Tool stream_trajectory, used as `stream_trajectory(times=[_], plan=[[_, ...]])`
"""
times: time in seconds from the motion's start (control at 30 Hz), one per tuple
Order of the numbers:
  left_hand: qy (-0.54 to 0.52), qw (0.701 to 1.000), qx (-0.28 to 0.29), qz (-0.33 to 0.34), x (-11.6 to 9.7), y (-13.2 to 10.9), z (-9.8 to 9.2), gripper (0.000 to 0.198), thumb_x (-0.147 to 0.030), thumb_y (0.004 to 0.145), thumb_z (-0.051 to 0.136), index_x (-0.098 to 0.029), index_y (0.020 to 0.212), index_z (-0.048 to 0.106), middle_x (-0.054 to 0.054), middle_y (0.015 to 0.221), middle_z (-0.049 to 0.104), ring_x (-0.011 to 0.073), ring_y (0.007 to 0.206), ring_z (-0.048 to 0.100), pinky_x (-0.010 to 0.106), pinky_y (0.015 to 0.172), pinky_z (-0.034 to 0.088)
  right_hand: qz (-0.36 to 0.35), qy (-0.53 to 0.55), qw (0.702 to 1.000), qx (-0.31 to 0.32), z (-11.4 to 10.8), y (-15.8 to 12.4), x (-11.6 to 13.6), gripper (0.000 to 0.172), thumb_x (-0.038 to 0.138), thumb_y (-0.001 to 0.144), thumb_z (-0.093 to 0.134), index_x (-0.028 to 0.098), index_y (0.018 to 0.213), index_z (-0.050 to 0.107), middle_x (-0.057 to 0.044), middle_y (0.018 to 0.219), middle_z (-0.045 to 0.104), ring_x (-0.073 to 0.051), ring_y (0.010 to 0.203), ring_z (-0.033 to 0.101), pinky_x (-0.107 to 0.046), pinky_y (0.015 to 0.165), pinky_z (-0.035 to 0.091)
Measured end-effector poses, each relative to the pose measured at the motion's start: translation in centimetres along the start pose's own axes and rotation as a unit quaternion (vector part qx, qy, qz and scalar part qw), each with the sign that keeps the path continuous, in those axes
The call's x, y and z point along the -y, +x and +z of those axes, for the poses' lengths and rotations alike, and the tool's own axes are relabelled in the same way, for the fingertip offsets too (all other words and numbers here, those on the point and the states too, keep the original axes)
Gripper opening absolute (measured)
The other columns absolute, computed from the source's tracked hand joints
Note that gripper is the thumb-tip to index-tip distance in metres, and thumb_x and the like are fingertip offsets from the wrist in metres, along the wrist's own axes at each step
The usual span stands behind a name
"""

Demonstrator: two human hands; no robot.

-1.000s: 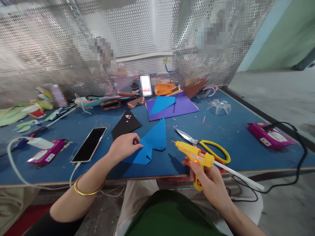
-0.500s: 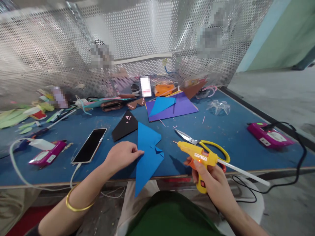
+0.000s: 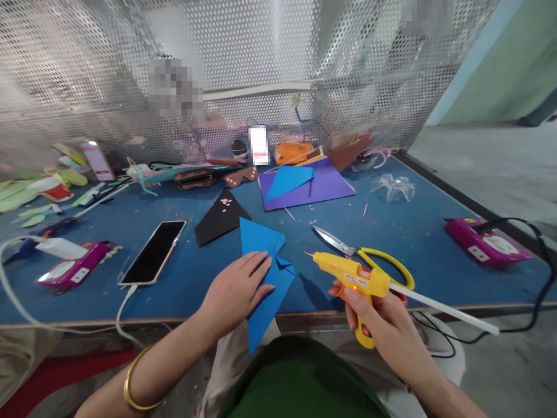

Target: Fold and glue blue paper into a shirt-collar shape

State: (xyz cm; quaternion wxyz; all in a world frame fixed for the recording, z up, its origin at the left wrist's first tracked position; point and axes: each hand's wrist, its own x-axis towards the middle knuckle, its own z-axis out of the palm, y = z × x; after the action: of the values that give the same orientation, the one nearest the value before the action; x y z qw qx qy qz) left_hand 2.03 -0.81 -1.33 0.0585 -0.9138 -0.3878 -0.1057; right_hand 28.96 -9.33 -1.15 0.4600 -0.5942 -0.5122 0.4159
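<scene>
A folded sheet of blue paper (image 3: 281, 290) lies at the table's front edge, with its lower point hanging past the edge and a small slit on its right side. My left hand (image 3: 237, 290) rests on the paper's left half, fingers stretched out over it. To the right, my right hand (image 3: 385, 325) grips a yellow hot glue gun (image 3: 339, 268) by its handle, nozzle pointing left toward the paper. A white glue stick (image 3: 444, 305) sticks out of the gun's back. Behind the gun lie scissors (image 3: 333, 240) with yellow handles, partly covered by it.
Black folded paper (image 3: 220, 223) with pink bits lies behind my left hand. A smartphone (image 3: 154, 252) and a purple power strip (image 3: 76, 264) are at left, another power strip (image 3: 487, 244) at right. Purple sheets (image 3: 331, 186) lie at the back, before a perforated metal screen (image 3: 252, 52).
My left hand has gone from pinching the blue paper's left edge to lying flat across it. The glue gun stays in my right hand, almost unmoved. The camera view has shifted slightly.
</scene>
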Motion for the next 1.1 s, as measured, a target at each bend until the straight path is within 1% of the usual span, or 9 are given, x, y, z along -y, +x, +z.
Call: stream_trajectory(times=[0.13, 0.23, 0.33, 0.47, 0.6, 0.73, 0.87, 0.97, 1.1], plan=[[0.038, 0.999, -0.028, 0.002, -1.3, -0.1, 0.1, 0.05, -0.044, 0.101, 0.042, -0.009, 0.131, 0.06, 0.017, 0.134, 0.064, 0.031, 0.123, 0.06, 0.046, 0.102, 0.052, -0.007, -0.009, 1.0, 0.02, 0.7, 0.2, 1.0, 0.053, 0.059, 0.09, 0.054, 0.021, 0.053, 0.056, -0.009, 0.074, 0.067, -0.016, 0.061, 0.059, -0.025, 0.048, 0.045], [-0.013, 0.999, -0.04, -0.005, -1.0, 0.2, -0.2, 0.05, -0.046, 0.099, 0.046, -0.01, 0.13, 0.061, 0.016, 0.131, 0.066, 0.0311, 0.12, 0.061, 0.047, 0.101, 0.053, -0.002, -0.007, 0.999, 0.037, 1.5, 0.4, 1.6, 0.052, 0.059, 0.089, 0.056, 0.021, 0.053, 0.055, -0.009, 0.076, 0.068, -0.016, 0.061, 0.058, -0.024, 0.043, 0.042], [-0.125, 0.985, -0.089, -0.084, 0.4, 0.5, -0.9, 0.04, -0.045, 0.096, 0.054, -0.017, 0.124, 0.063, 0.011, 0.125, 0.069, 0.0263, 0.113, 0.065, 0.04, 0.094, 0.056, 0.046, 0.008, 0.999, 0.026, 2.1, 0.4, 2.0, 0.05, 0.059, 0.089, 0.056, 0.021, 0.056, 0.057, -0.004, 0.065, 0.061, -0.013, 0.055, 0.053, -0.024, 0.045, 0.042], [-0.216, 0.933, -0.166, -0.236, 2.2, 1.0, -2.3, 0.005, -0.027, 0.087, 0.064, -0.022, 0.087, 0.066, 0.001, 0.094, 0.071, 0.0164, 0.079, 0.067, 0.029, 0.073, 0.057, 0.082, 0.021, 0.996, -0.009, 2.5, 0.4, 2.1, 0.047, 0.061, 0.087, 0.058, 0.02, 0.063, 0.062, -0.002, 0.058, 0.057, -0.015, 0.059, 0.056, -0.027, 0.053, 0.047], [-0.258, 0.909, -0.186, -0.27, 2.7, 1.6, -3.1, 0.006, -0.024, 0.078, 0.075, -0.025, 0.077, 0.069, -0.004, 0.073, 0.069, 0.0143, 0.068, 0.066, 0.026, 0.068, 0.056, 0.091, 0.033, 0.995, -0.02, 2.6, 0.3, 2.0, 0.043, 0.061, 0.085, 0.06, 0.02, 0.074, 0.067, -0.003, 0.063, 0.06, -0.015, 0.059, 0.053, -0.027, 0.052, 0.046], [-0.299, 0.896, -0.2, -0.263, 2.5, 2.1, -2.8, 0.011, -0.026, 0.075, 0.081, -0.028, 0.085, 0.076, -0.005, 0.072, 0.073, 0.0135, 0.065, 0.069, 0.024, 0.064, 0.057, 0.107, 0.041, 0.993, -0.019, 2.7, 0.2, 1.8, 0.041, 0.059, 0.085, 0.062, 0.021, 0.07, 0.064, -0.002, 0.062, 0.058, -0.015, 0.058, 0.053, -0.026, 0.051, 0.048], [-0.325, 0.89, -0.218, -0.233, 2.6, 2.5, -2.5, 0.004, -0.027, 0.082, 0.075, -0.025, 0.085, 0.076, -0.005, 0.075, 0.075, 0.0094, 0.054, 0.066, 0.019, 0.054, 0.055, 0.096, 0.04, 0.995, -0.008, 2.6, 0.1, 1.5, 0.043, 0.058, 0.087, 0.061, 0.022, 0.063, 0.06, -0.004, 0.069, 0.064, -0.014, 0.059, 0.055, -0.025, 0.051, 0.048], [-0.286, 0.92, -0.2, -0.177, 2.8, 2.6, -2.2, 0.01, -0.027, 0.09, 0.067, -0.024, 0.091, 0.076, -0.003, 0.076, 0.075, 0.0093, 0.058, 0.068, 0.019, 0.056, 0.054, 0.085, 0.033, 0.996, -0.005, 2.5, 0.1, 1.4, 0.045, 0.058, 0.087, 0.06, 0.022, 0.06, 0.06, -0.005, 0.072, 0.066, -0.015, 0.059, 0.055, -0.026, 0.052, 0.049], [-0.187, 0.966, -0.172, -0.054, 2.9, 2.9, -1.5, 0.018, -0.019, 0.094, 0.06, -0.022, 0.102, 0.075, 0.004, 0.098, 0.076, 0.0182, 0.093, 0.071, 0.029, 0.079, 0.057, 0.087, 0.027, 0.996, -0.005, 2.4, 0.2, 1.6, 0.049, 0.059, 0.087, 0.059, 0.022, 0.055, 0.058, -0.006, 0.075, 0.068, -0.016, 0.063, 0.058, -0.026, 0.055, 0.051]])
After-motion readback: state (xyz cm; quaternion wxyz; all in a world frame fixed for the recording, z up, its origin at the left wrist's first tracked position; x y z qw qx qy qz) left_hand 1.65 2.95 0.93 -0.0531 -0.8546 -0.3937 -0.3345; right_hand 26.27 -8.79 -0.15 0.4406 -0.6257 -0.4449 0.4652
